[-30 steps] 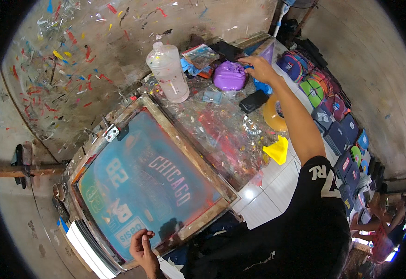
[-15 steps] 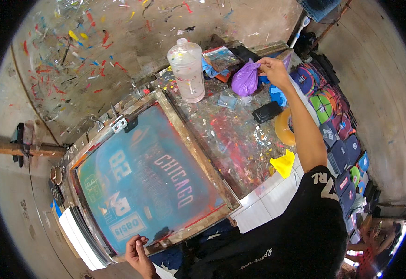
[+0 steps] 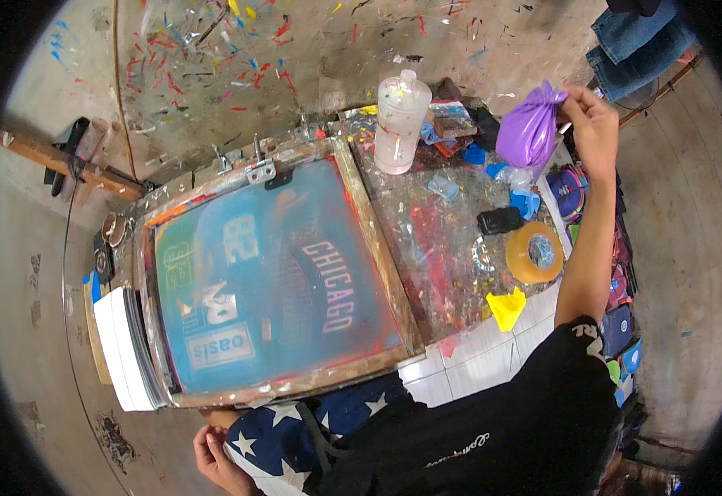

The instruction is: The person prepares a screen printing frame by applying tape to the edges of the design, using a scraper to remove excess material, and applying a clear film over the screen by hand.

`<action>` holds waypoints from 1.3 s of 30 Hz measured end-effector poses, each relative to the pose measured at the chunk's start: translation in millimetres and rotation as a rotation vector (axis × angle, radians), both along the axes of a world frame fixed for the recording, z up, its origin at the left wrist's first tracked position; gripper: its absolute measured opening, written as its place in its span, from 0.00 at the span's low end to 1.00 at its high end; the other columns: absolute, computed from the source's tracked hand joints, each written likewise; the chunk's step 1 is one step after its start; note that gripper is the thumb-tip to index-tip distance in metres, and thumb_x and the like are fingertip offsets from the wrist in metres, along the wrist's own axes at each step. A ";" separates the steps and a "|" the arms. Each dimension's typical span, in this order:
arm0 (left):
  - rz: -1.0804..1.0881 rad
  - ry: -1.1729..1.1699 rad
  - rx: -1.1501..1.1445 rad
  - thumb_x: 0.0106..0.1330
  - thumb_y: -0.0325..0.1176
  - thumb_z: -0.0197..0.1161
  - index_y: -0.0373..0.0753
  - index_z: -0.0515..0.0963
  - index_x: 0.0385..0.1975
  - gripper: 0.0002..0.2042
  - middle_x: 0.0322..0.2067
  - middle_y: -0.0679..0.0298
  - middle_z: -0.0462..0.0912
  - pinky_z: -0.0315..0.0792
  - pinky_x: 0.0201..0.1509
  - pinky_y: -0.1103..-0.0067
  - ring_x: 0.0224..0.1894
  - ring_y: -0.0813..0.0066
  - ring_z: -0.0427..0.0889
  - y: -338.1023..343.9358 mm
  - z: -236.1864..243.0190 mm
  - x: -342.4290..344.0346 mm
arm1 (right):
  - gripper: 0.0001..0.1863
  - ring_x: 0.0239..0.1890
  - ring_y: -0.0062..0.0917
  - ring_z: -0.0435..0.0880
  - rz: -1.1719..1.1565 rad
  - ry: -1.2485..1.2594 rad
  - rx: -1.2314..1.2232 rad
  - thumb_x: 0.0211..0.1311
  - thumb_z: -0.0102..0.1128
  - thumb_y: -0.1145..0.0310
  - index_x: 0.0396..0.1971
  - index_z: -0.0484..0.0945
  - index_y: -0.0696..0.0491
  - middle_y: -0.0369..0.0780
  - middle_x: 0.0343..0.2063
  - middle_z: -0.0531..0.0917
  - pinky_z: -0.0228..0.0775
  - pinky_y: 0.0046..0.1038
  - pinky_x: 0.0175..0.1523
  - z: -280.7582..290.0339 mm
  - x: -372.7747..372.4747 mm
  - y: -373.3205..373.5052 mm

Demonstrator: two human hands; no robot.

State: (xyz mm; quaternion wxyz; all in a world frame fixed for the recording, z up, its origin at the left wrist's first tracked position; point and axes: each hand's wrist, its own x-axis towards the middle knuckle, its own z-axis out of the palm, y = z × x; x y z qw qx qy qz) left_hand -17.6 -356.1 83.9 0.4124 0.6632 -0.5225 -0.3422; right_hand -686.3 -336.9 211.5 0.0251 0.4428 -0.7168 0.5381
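My right hand (image 3: 588,136) is closed on the knotted top of a shiny purple plastic bag (image 3: 526,132), lifted at the worktable's back right. Loosely bent and apart, the fingers of my left hand (image 3: 219,459) hold nothing; it is low at the lower left, beside star-patterned cloth (image 3: 286,438) on my lower body. Between me and the wall lies a wood-framed printing screen (image 3: 274,273) with a blue mesh and pale lettering, hinged at the back. A large clear plastic bottle (image 3: 400,132) stands left of the bag.
The paint-spotted table (image 3: 419,231) holds a tape roll (image 3: 534,252), black object (image 3: 500,220), yellow scrap (image 3: 506,310) and rags. White boards (image 3: 125,347) stand at the screen's left, a wooden rail (image 3: 47,153) behind. Several bags (image 3: 567,194) line the right; jeans (image 3: 638,45) hang above.
My right hand has raised the purple bag off the table and moved it right. My left hand has dropped away from the screen's near edge. The view has turned.
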 end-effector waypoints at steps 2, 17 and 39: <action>-0.022 0.127 -0.083 0.75 0.32 0.52 0.30 0.76 0.40 0.10 0.32 0.63 0.78 0.72 0.44 0.80 0.36 0.77 0.77 -1.4 -8.5 1.8 | 0.09 0.33 0.17 0.82 0.113 -0.006 -0.124 0.64 0.55 0.76 0.39 0.82 0.65 0.38 0.31 0.85 0.75 0.21 0.42 21.7 23.2 0.7; 0.256 0.391 -0.166 0.70 0.31 0.59 0.29 0.79 0.43 0.10 0.37 0.59 0.83 0.74 0.51 0.78 0.43 0.73 0.82 78.3 -45.9 103.4 | 0.14 0.44 0.23 0.80 0.616 0.347 -0.084 0.69 0.51 0.68 0.43 0.80 0.61 0.39 0.39 0.83 0.70 0.26 0.54 123.3 348.3 -101.6; 1.248 0.178 0.617 0.60 0.40 0.60 0.34 0.83 0.30 0.14 0.30 0.48 0.85 0.78 0.44 0.63 0.37 0.50 0.85 424.8 -342.5 153.4 | 0.02 0.28 0.17 0.75 1.998 0.142 0.156 0.61 0.54 0.81 0.30 0.75 0.63 0.40 0.28 0.80 0.67 0.19 0.35 28.1 824.7 -13.9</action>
